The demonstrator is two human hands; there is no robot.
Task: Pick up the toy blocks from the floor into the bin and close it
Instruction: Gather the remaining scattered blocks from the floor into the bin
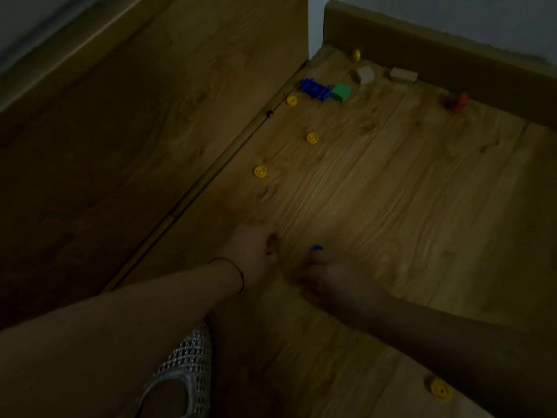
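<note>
1. Head view: my right hand (328, 274) is down at the wooden floor (391, 191). Its fingertips seem to pinch a small blue piece (316, 248), though the light is dim.
2. My left hand (253, 256) is low just beside it; I cannot tell whether its fingers grip anything.
3. Farther off, yellow wheels (312, 138) lie loose on the floor. A blue block (315, 89) touches a green block (341, 92).
4. Two pale blocks (365, 74) and a red piece (458, 101) sit near the skirting board (452, 64).
</note>
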